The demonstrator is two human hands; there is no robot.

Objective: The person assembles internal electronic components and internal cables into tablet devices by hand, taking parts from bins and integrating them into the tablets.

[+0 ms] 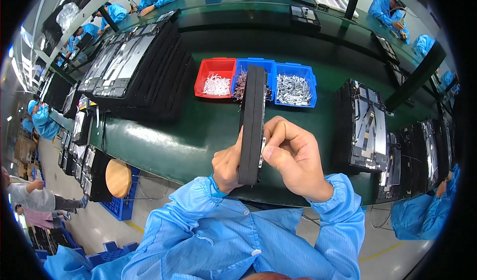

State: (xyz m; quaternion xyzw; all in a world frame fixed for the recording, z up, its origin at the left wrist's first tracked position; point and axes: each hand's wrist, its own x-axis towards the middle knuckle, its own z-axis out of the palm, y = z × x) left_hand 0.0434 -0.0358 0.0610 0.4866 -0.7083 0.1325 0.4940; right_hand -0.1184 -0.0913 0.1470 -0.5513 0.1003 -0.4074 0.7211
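A thick black slab-like tray (253,116) stands on edge above the front of the green table, seen almost edge-on. My left hand (227,167) grips it from the left side, with part of the fingers hidden behind it. My right hand (297,162) is at its right face, thumb and index finger pinched on a small whitish strip (263,145) against that face. What lies on the face itself hardly shows from this angle. Behind the tray are a red bin (200,76) of white pieces, a blue bin (268,64) of brownish pieces, partly covered, and another blue bin (312,84) of silvery pieces.
Tall stacks of black trays with flat electronic parts stand at the left (169,76) and right (345,126) of the green table (164,143). Dark shelf posts (417,79) rise at the right. A round wooden stool (118,177) is at lower left. Co-workers in blue sit around.
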